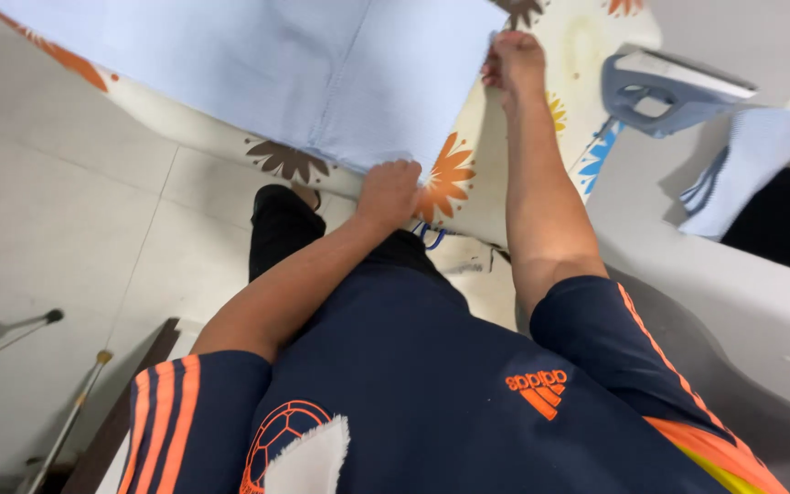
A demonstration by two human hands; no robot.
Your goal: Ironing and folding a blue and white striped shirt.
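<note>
A pale blue folded cloth [258, 64] lies flat on an ironing board [496, 174] with a cream cover printed with orange and brown flowers. My left hand [388, 192] pinches the cloth's near corner at the board's edge. My right hand [514, 59] grips the cloth's far right corner. Both arms stretch forward over my dark blue shirt with orange stripes.
A blue and white steam iron [665, 91] rests at the right end of the board. Beside it a pale striped cloth [742, 165] hangs over a white surface [761, 311]. Thin metal rods [11, 338] stand on the tiled floor at lower left.
</note>
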